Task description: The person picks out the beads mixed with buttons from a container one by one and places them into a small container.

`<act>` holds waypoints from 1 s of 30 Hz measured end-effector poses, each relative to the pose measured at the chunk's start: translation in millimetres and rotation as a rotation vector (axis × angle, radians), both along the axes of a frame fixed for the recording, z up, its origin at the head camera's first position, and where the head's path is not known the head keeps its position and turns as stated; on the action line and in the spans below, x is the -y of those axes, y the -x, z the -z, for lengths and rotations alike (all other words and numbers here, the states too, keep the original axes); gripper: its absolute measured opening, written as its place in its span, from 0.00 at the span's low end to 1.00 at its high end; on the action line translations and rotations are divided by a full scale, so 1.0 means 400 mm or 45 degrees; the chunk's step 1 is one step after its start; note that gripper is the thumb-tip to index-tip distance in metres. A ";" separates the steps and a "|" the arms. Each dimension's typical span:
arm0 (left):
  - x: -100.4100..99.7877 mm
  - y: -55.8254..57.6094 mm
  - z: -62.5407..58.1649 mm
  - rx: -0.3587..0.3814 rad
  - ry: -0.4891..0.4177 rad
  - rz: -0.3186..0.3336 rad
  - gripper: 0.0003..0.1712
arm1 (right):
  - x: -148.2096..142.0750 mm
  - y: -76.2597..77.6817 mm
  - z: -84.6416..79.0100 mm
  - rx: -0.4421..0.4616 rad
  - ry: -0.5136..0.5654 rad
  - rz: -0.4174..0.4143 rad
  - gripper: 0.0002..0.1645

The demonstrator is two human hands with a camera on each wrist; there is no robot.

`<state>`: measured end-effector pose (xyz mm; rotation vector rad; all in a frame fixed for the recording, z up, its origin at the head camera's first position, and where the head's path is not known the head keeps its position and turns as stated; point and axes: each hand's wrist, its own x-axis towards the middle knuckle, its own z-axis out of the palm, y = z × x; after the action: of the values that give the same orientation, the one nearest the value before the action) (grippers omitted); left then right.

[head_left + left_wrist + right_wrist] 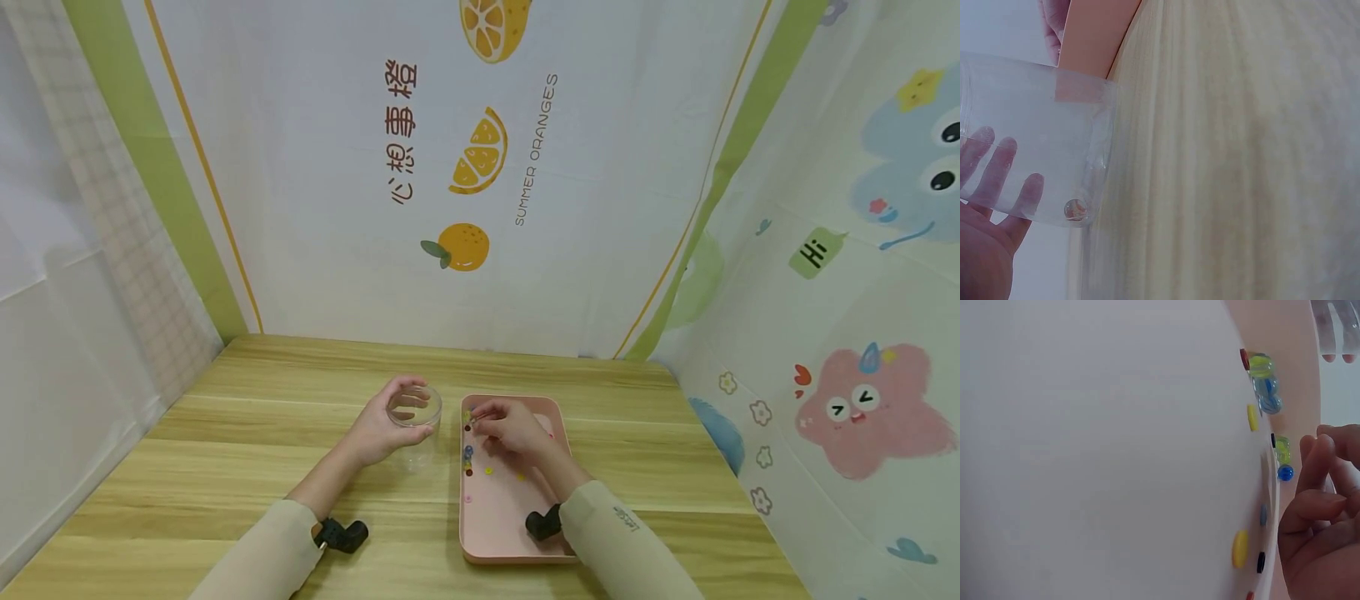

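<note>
My left hand (378,429) grips a clear jar (1035,119) left of the pink tray (510,521), thumb and fingers curled round its side near the rim. One clear marble (1075,209) lies at the jar's bottom. Over the tray's left wall is my right hand (517,429), thumb and fingertips drawn together; I cannot tell whether anything is between them. Close by in the right wrist view are a dark blue marble (1285,473) and a yellow-green marble (1282,450). Farther along that wall sit blue-streaked marbles (1270,403) beside another yellow-green marble (1261,365).
Small flat button-like discs are scattered in the tray, including a yellow disc (1240,549), a black disc (1261,562) and a red disc (1245,359). The wooden table (300,375) meets a printed curtain (337,275) at the back.
</note>
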<state>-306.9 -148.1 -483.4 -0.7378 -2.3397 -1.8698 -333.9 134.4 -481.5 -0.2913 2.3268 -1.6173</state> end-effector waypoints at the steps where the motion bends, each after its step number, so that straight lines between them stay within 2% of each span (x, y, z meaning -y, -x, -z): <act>1: 0.000 0.000 0.000 0.001 0.002 0.000 0.42 | -0.002 -0.001 -0.002 0.000 -0.001 0.001 0.13; 6: 0.000 -0.001 0.001 0.006 0.011 0.000 0.43 | -0.014 -0.003 -0.004 0.009 0.047 0.004 0.14; 16: 0.001 0.002 0.004 -0.020 0.021 -0.002 0.40 | -0.038 -0.001 -0.017 0.013 0.052 0.059 0.21; 23: 0.003 0.002 0.005 -0.024 0.030 -0.006 0.41 | -0.043 -0.001 -0.022 -0.010 0.077 0.095 0.16; 30: 0.004 0.003 0.006 -0.023 0.035 -0.006 0.41 | -0.051 0.012 -0.021 -0.018 0.088 0.135 0.17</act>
<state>-308.0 -149.6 -485.8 -0.7479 -2.3587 -1.8256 -338.8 154.6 -473.2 -0.1973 2.3367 -1.7532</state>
